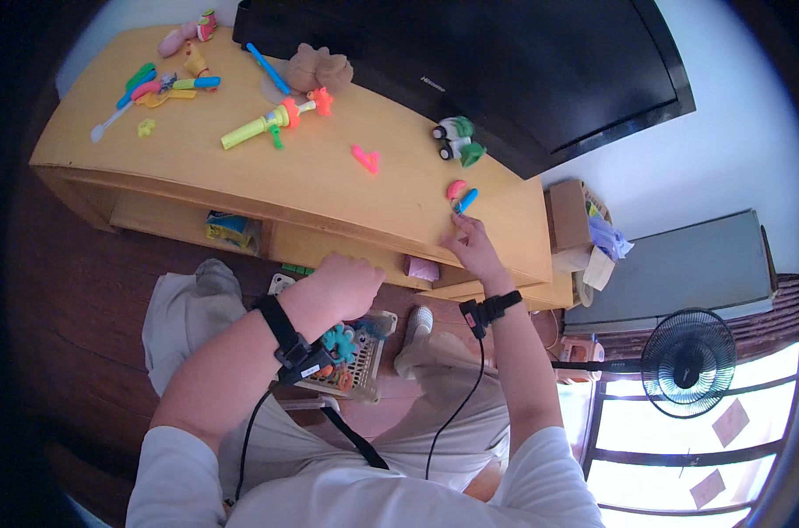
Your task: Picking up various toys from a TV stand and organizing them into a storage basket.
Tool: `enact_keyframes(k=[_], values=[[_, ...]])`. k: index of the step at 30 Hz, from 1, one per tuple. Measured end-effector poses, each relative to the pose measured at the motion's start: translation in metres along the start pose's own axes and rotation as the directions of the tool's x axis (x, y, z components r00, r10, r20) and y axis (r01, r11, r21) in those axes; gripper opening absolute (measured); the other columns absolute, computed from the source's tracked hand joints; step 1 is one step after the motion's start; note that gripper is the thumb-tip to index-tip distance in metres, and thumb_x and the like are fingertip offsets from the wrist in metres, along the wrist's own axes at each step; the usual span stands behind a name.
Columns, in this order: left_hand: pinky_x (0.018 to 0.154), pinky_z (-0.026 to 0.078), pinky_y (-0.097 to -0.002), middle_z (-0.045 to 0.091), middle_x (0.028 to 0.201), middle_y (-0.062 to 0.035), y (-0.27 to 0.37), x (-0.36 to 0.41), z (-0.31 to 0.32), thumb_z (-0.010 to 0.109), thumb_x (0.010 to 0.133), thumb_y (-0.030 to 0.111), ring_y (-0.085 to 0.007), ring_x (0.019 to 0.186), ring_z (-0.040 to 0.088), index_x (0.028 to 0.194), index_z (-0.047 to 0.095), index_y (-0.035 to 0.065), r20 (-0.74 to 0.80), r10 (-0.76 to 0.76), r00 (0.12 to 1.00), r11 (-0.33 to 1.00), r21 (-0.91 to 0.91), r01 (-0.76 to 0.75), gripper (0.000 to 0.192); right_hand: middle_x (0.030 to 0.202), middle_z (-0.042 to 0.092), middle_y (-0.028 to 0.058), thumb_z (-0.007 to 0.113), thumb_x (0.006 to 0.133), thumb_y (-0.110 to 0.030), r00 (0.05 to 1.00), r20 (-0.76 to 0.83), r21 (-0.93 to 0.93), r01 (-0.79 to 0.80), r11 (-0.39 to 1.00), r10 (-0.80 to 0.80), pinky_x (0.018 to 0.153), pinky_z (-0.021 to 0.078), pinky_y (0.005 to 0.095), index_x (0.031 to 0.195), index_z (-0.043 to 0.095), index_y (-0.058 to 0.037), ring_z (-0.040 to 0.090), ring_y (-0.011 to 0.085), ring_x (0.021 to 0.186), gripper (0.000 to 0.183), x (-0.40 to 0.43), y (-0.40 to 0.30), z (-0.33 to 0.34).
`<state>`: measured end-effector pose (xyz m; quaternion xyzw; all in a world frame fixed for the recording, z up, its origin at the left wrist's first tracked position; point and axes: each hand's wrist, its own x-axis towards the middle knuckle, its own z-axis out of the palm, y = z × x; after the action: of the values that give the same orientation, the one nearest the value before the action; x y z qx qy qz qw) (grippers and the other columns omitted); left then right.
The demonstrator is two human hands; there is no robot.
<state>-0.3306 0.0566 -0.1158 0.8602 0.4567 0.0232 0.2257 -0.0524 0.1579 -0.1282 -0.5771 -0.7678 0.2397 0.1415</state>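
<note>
My right hand (473, 249) reaches over the front edge of the wooden TV cabinet (399, 204), its thumb apart from the fingers. Its fingertips are at the near end of a small blue plastic piece (466, 200), which lies close to a rounded pink piece (457, 189). A metal ring seems to join the two. My left hand (348, 285) hovers in front of the cabinet with curled fingers, its back towards me; the palm side is hidden. Below it on the floor stands a cream plastic basket (371, 363) with several toys, among them a teal one (340, 342).
On the cabinet lie a yellow toy (257, 130), a pink piece (366, 159), toy vehicles (453, 140), a brown plush toy (317, 68) and several colourful pieces at the left. A television (439, 59) stands behind. Right are a cardboard box (569, 214) and a black fan (688, 363).
</note>
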Motion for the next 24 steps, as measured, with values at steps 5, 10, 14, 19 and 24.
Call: enact_keyframes(k=[5,10,14,19,24], values=[[0.073,0.051,-0.0449,0.065,0.092,-0.0138,0.001,0.005,0.005,0.053,0.085,0.024,-0.0311,0.088,0.063,0.096,0.059,0.0054,0.026,0.001,1.000,1.000,0.001,-0.001,0.022,0.129,0.042,0.0169,0.067,0.080,-0.019,0.992,-0.100,-0.025,0.079,0.997,-0.081,0.087,0.0460,0.0327,0.126,0.051,-0.0039,0.049,0.0260,0.112,0.052,-0.035,-0.008,0.016],[0.073,0.051,-0.0449,0.065,0.092,-0.0143,0.003,0.004,0.001,0.052,0.085,0.024,-0.0312,0.088,0.063,0.096,0.059,0.0057,0.045,-0.002,0.999,1.000,0.005,0.002,0.022,0.131,0.040,0.0217,0.068,0.072,-0.016,0.957,-0.214,-0.346,0.116,0.931,-0.199,0.096,0.0394,0.0413,0.122,0.053,-0.0008,0.047,0.0359,0.111,0.054,-0.045,-0.026,0.021],[0.074,0.051,-0.0455,0.065,0.091,-0.0147,0.003,0.004,-0.001,0.051,0.086,0.023,-0.0316,0.088,0.063,0.096,0.060,0.0058,0.026,0.008,1.000,1.000,-0.007,-0.008,0.022,0.131,0.044,0.0198,0.069,0.071,-0.017,0.918,-0.273,-0.315,0.196,0.929,-0.287,0.098,0.0365,0.0437,0.124,0.052,-0.0033,0.044,0.0367,0.115,0.057,-0.037,-0.026,0.023],[0.074,0.051,-0.0457,0.065,0.092,-0.0154,0.004,0.008,-0.005,0.051,0.086,0.023,-0.0324,0.089,0.063,0.097,0.060,0.0058,0.057,-0.006,0.998,1.000,-0.014,0.007,0.023,0.126,0.049,0.0183,0.068,0.072,-0.016,0.914,-0.279,-0.262,0.221,0.939,-0.293,0.099,0.0355,0.0425,0.126,0.049,-0.0020,0.044,0.0351,0.115,0.059,-0.036,-0.027,0.024],[0.075,0.051,-0.0453,0.065,0.093,-0.0157,0.003,0.009,-0.001,0.050,0.086,0.023,-0.0332,0.089,0.063,0.097,0.060,0.0056,0.061,-0.009,0.998,1.000,-0.014,0.010,0.023,0.127,0.049,0.0180,0.065,0.076,-0.012,0.911,-0.310,-0.161,0.231,0.959,-0.272,0.102,0.0345,0.0403,0.125,0.050,-0.0006,0.044,0.0344,0.117,0.052,-0.052,-0.037,0.022]])
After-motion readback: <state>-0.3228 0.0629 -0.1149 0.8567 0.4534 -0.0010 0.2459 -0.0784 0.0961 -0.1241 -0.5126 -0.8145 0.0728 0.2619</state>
